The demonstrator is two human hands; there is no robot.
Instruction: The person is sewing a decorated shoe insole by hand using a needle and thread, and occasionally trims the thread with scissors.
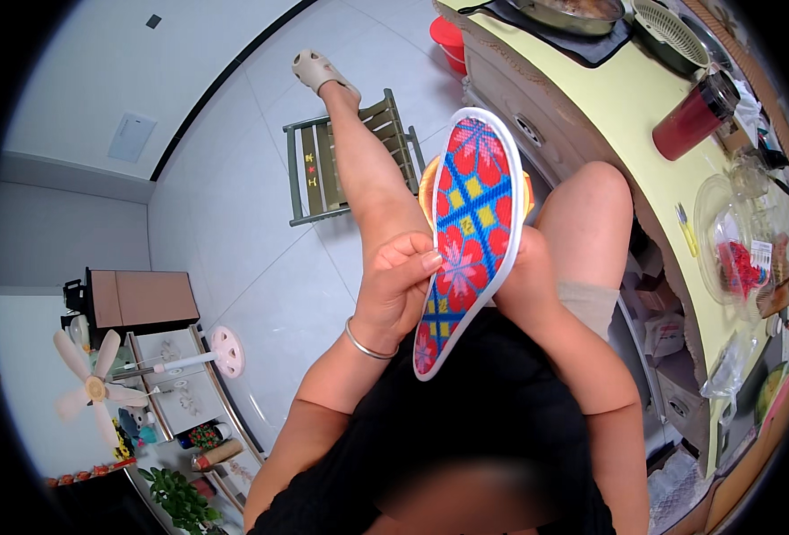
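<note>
I hold an embroidered shoe insole (473, 209) upright in front of me, with red and pink flowers, blue bands, yellow squares and a white bound edge. My left hand (397, 283) pinches its left edge, thumb across the patterned face and a metal bangle on the wrist. On the opposite edge, my right hand (530, 278) grips the insole; its fingers are mostly hidden behind it. Something orange-yellow and rounded (428, 185) shows from behind the insole, too covered to name.
A slatted folding stool (317, 169) stands under my outstretched leg. Along the right runs a pale yellow counter (608, 98) bearing a pan (582, 13), a dark red flask (693, 116) and a plastic tray (724, 232) with red thread. A red bucket (448, 40) and a fan (95, 388) stand farther off.
</note>
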